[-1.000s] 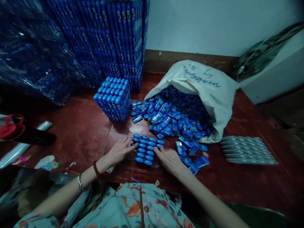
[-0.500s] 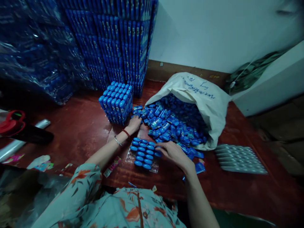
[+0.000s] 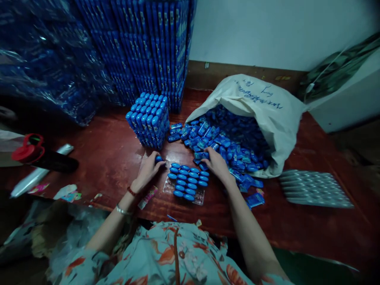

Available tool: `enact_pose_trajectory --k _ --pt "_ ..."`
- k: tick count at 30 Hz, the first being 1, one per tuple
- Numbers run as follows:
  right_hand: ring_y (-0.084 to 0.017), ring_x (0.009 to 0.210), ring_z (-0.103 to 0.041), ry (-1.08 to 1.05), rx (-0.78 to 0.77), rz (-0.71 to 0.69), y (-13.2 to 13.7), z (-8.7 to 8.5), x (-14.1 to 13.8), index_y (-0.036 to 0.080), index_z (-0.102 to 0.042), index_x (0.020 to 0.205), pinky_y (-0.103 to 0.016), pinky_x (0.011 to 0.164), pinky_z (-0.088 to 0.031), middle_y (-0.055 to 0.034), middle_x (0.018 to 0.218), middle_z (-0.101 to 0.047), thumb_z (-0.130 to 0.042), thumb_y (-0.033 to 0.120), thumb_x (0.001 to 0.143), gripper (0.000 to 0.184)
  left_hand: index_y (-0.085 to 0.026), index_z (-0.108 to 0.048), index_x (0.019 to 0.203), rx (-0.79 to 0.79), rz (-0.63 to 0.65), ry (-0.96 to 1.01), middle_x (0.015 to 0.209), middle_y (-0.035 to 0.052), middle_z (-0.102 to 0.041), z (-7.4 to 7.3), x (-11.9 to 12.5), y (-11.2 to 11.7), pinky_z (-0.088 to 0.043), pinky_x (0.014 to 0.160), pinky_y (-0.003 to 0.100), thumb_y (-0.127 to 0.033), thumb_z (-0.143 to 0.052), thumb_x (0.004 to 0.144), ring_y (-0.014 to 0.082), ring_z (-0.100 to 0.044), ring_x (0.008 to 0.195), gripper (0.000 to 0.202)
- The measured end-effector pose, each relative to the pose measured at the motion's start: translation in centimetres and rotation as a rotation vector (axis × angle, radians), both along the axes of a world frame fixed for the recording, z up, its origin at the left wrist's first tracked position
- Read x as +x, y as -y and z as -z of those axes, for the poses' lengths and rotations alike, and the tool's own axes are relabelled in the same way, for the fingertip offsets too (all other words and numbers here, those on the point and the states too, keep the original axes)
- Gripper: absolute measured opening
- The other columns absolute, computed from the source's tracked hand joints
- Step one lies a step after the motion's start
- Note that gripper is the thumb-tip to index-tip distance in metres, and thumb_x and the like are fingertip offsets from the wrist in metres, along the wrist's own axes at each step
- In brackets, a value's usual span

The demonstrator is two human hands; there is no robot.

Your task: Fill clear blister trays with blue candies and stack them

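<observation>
Left hand (image 3: pixel 148 169), withdrawn from the heap (image 3: pixel 221 139), grips a blue packet (image 3: pixel 158 159); right hand (image 3: pixel 218 165) pinches a second packet (image 3: pixel 202 155); tray (image 3: pixel 168 187) between them.

The blue pieces (image 3: pixel 192 180) look like smooth, glossy plastic, the tray (image 3: pixel 199 197) under them is clear, shiny plastic, the table (image 3: pixel 103 146) looks polished, and the sack (image 3: pixel 286 126) appears matt.
</observation>
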State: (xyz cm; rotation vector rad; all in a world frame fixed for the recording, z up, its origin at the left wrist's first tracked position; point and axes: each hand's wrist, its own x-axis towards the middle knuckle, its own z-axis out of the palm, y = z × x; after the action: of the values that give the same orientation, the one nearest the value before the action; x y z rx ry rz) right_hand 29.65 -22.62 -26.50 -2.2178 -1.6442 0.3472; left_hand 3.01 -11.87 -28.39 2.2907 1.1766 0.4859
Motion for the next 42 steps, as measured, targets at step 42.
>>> enact_pose_trajectory --k 42 --pt "-0.019 0.089 -0.059 0.226 0.074 0.150 10.3 2.6 -2.1 0.019 -0.056 0.123 -0.028 0.075 -0.044 -0.0097 0.099 -0.064 -0.040 0.025 0.094 0.034 -0.017 -0.060 0.113 0.229 0.287 0.164 0.100 0.0089 -0.059 -2.4 3.9 3.6 -0.047 0.083 0.029 -0.023 -0.039 0.094 0.0173 -0.055 0.093 0.029"
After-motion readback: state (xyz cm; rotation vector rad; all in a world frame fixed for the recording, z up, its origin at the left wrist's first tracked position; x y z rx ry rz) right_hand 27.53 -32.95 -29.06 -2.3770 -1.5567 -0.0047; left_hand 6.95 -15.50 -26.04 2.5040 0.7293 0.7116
